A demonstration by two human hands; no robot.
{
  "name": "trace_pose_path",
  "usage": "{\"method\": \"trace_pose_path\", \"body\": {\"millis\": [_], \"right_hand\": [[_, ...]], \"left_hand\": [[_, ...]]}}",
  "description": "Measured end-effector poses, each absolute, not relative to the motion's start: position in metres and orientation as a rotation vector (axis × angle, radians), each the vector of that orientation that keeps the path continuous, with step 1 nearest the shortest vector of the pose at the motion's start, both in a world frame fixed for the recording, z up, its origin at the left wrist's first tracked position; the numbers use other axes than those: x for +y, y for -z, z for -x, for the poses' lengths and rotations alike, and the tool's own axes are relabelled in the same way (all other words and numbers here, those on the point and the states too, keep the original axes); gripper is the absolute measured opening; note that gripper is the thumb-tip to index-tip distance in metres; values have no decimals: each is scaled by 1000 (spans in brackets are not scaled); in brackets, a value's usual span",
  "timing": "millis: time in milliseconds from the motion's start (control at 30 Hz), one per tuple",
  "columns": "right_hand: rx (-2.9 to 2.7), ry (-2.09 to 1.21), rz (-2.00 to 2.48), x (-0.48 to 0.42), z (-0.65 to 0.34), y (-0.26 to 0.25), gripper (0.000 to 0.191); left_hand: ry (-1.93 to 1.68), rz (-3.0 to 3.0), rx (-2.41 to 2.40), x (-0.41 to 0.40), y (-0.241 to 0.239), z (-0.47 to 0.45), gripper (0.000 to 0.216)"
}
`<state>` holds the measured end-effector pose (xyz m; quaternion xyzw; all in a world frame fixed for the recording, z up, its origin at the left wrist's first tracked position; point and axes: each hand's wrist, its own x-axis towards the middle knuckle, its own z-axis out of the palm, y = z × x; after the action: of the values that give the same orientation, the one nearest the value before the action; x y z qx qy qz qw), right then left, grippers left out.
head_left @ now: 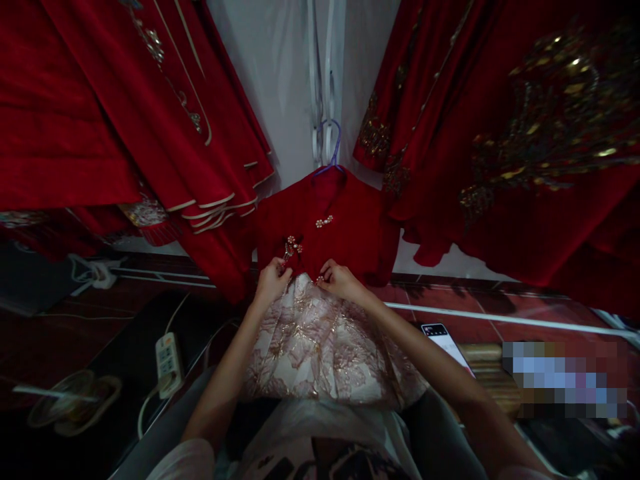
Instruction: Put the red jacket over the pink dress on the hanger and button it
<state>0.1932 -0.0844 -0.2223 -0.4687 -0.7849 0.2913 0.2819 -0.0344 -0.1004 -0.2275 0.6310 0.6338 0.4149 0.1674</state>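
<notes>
A red garment top (345,243) with a V-shaped neck hangs in front of me on a purple hanger (336,143). Flower-shaped jewelled ornaments (324,221) sit on its front. My left hand (274,280) pinches the top's lower left edge, just below a larger jewelled ornament (291,247). At the hem a little to the right, my right hand (343,280) has its fingers closed on the red cloth beside a small ornament (320,280). Pale pink and gold brocade fabric (320,340) spreads below the top and over my lap.
Red embroidered garments hang at the left (175,120) and right (550,133). A power strip (169,363) and a clear container (75,403) lie on a dark surface at left. A phone (445,343) rests at right near a wooden piece (490,373).
</notes>
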Motion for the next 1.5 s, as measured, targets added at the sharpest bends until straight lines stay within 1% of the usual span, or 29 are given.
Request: {"method": "trace_pose_path", "body": {"millis": [133, 267, 400, 533, 633, 700, 767, 900, 1000, 1233, 1500], "right_hand": [[-2065, -754, 1276, -86, -193, 219, 22], [-2081, -793, 1317, -86, -202, 211, 24], [-2051, -1030, 1307, -85, -221, 196, 20], [-1929, -1398, 1098, -92, -232, 165, 21], [-1877, -1501, 971, -96, -224, 141, 23], [-1842, -1456, 981, -95, -211, 134, 22], [-1816, -1341, 1009, -91, -195, 137, 22], [-1842, -1074, 1012, -82, -170, 162, 20], [-1901, -967, 1007, -80, -166, 177, 17], [-1931, -967, 1001, -81, -175, 177, 18], [-1924, -830, 1003, -93, -172, 171, 12]], "left_hand": [[-1428, -1745, 1841, -120, 205, 9, 21], [-1511, -1647, 1758, -132, 215, -21, 27], [-1645, -1492, 1657, -132, 230, -28, 30], [-1722, -1416, 1571, -126, 233, -21, 28], [-1683, -1416, 1525, -122, 233, -22, 28], [-1666, -1403, 1503, -122, 233, -25, 29], [-1687, -1362, 1479, -122, 234, -27, 31], [-1770, -1231, 1400, -123, 238, -26, 29], [-1775, -1175, 1361, -123, 239, -22, 28], [-1724, -1155, 1341, -128, 229, -23, 25], [-1695, -1258, 1360, -129, 224, -25, 24]]}}
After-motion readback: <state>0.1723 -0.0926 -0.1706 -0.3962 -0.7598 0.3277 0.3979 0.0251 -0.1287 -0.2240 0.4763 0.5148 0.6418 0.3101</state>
